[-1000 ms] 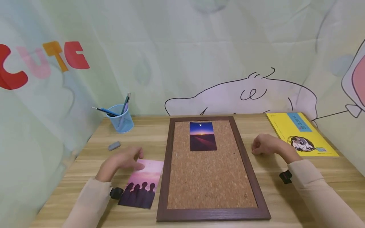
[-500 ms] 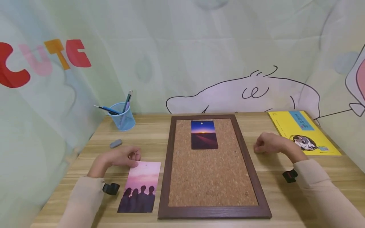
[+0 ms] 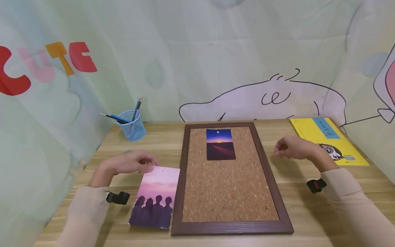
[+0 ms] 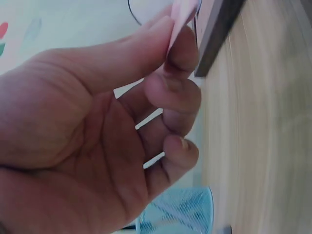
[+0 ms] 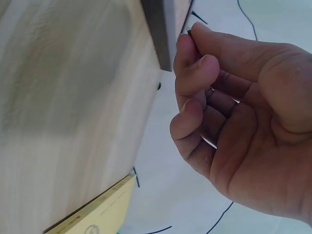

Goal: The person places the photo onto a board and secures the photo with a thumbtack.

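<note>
In the head view my left hand (image 3: 131,163) pinches a photo print (image 3: 155,195) by its top left corner. The print shows a pink sky above dark silhouettes, and its top edge is lifted. In the left wrist view the print's pink edge (image 4: 183,17) sits between thumb and index finger. On the right, my right hand (image 3: 296,147) is held near the corkboard's frame. Its thumb and index fingertip pinch a tiny dark thing (image 5: 189,32), mostly hidden; I cannot tell its kind. The brown-framed corkboard (image 3: 229,192) lies between the hands, with a sunset photo (image 3: 220,149) pinned near its top.
A blue mesh pen cup (image 3: 132,130) with pencils stands at the back left. Behind my left hand, a grey block (image 3: 126,151) barely shows. A yellow book (image 3: 311,132) lies at the back right, partly behind my right hand. A printed curtain (image 3: 234,61) hangs behind the table.
My left hand has come to pinch the pink photo's corner and lifted its top edge, shifting it slightly toward the corkboard. My right hand has risen slightly.
</note>
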Demonstrator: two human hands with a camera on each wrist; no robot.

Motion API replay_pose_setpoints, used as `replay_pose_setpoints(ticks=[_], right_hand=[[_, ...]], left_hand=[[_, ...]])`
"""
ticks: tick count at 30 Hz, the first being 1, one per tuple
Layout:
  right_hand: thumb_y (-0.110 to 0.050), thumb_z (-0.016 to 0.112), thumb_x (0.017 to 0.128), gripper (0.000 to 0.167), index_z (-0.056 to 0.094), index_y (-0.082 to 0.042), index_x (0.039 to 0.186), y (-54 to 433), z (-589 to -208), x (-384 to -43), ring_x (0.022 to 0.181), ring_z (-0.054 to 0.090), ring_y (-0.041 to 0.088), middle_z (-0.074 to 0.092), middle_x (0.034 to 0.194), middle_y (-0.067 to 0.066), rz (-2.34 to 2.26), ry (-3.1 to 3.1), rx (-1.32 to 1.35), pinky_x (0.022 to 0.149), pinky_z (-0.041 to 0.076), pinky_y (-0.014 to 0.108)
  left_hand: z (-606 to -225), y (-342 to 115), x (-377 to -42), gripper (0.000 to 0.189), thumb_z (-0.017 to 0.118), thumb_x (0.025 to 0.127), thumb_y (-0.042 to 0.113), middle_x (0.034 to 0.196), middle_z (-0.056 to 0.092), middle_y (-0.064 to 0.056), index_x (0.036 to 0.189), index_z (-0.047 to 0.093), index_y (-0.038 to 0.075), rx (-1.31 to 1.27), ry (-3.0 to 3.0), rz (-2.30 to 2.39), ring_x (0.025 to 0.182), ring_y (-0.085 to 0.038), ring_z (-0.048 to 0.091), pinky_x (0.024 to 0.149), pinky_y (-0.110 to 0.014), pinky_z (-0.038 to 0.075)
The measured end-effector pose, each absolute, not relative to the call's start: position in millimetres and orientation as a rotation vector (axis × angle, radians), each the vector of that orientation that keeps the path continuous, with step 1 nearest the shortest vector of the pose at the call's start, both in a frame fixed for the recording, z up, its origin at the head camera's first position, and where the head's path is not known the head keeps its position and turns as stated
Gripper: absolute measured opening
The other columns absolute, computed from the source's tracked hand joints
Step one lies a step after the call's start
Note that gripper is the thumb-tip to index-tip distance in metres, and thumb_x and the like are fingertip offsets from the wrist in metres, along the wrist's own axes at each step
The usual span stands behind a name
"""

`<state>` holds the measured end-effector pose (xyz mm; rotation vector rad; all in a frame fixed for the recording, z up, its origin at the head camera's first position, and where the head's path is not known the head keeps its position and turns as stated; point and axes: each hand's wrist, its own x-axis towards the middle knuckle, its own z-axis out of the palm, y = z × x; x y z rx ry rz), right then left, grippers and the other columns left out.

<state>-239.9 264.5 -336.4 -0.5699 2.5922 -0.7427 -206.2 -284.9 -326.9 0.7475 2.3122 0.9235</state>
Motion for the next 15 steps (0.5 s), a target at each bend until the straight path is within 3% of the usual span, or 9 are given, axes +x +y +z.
replay_pose_setpoints(ticks=[9, 15], right_hand=[[-0.006, 0.064, 0.097, 0.009, 0.065, 0.003, 0.095, 248, -326, -234, 0.074, 0.054, 0.017, 0.062, 0.085, 0.007, -0.784, 2.64, -0.614, 0.061, 0.049, 0.03], [-0.005, 0.064, 0.096, 0.005, 0.065, 0.0, 0.095, 234, -322, -232, 0.074, 0.054, 0.017, 0.06, 0.083, 0.004, -0.79, 2.681, -0.631, 0.062, 0.048, 0.03]], left_hand=[[-323, -249, -217, 0.02, 0.06, 0.099, 0.009, 0.072, 0.052, 0.0, 0.116, 0.071, 0.007, 0.77, 2.348, 0.908, 0.062, -0.012, 0.045, 0.055, -0.023, 0.038], [-327, -225, -222, 0.02, 0.058, 0.099, 0.004, 0.073, 0.054, -0.001, 0.115, 0.07, 0.004, 0.771, 2.305, 0.941, 0.06, -0.012, 0.048, 0.055, -0.026, 0.042]])
